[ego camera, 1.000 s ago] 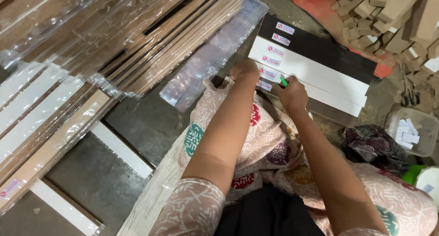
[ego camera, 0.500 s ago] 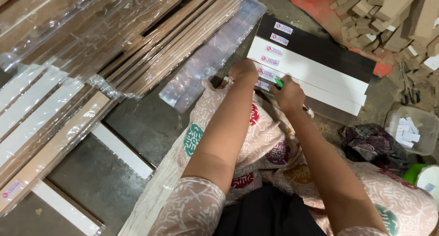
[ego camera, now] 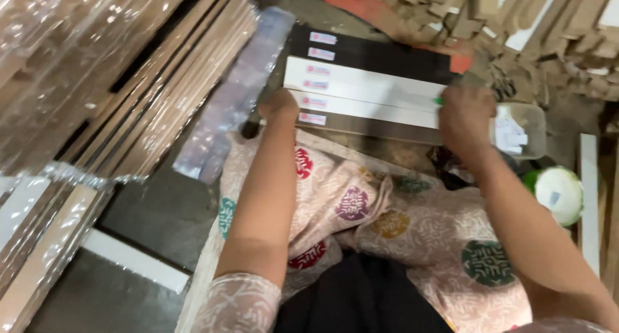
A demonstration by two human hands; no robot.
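Lying between both hands, stacked white and dark boards [ego camera: 367, 91], left hand [ego camera: 278, 106] curled on near end, right hand [ego camera: 465, 117] gripping far end

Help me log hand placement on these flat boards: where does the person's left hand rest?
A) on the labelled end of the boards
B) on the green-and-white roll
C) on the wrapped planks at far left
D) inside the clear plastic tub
A: the left hand rests on the end of the boards where small labels sit in a column.
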